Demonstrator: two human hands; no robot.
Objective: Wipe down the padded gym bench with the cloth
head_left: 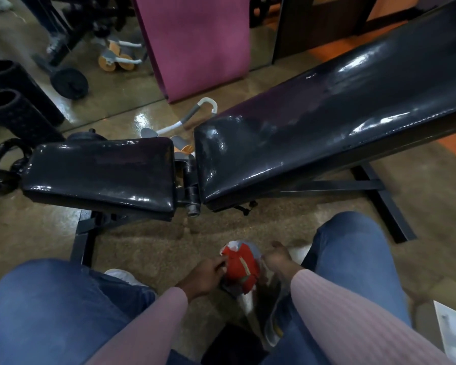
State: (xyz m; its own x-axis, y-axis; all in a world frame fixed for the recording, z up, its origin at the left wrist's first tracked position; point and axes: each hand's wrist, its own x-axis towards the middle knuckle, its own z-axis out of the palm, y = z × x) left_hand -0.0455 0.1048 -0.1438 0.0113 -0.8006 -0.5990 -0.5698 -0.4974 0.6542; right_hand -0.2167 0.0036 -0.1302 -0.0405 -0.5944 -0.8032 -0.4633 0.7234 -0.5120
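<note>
Head view puts the cloth [241, 270] bunched low between my knees, my left hand [208, 276] pinching its left edge and my right hand [277, 259] gripping the other side, fingers curled. Ahead and above both hands lies the padded gym bench [313, 122], apart from the cloth, its long axis running left to right and rising toward the right. I judge the left hand nearer the seat pad [100, 172], the right nearer the backrest.
</note>
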